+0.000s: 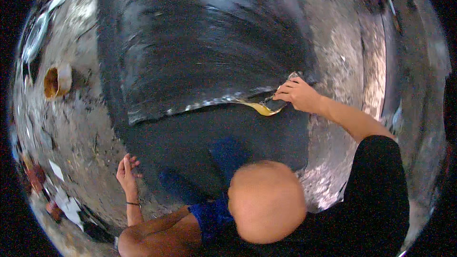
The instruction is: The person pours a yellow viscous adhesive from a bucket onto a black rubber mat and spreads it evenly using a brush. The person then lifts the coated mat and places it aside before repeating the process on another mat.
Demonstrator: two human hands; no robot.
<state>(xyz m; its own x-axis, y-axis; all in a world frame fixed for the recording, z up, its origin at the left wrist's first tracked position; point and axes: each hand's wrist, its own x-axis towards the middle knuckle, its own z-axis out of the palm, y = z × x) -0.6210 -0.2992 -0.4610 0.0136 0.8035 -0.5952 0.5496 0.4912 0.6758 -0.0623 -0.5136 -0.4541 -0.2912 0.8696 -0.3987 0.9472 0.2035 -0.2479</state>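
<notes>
A glossy black sheet [200, 62] lies in front of me, its near edge ragged and shiny. At that edge's right end my right hand [299, 95] is closed, fingers pinched on what looks like the sheet's corner; the exact grip is partly hidden. Just left of those fingers a curved yellow strip [262, 109] shows along the edge; I cannot tell what it is. Under the sheet lies a matte dark mat [166, 138], bare on my side. My left hand [126, 171], a dark band at its wrist, hovers off the mat's left side, fingers loosely bent and apart, holding nothing visible.
Rough grey ground [85, 128] surrounds the mat. A short round tube with a brown inside [58, 81] lies to the left, and litter [66, 204] is scattered lower left. A long pale ledge [376, 62] runs along the right. My bent knee [267, 202] rises in front.
</notes>
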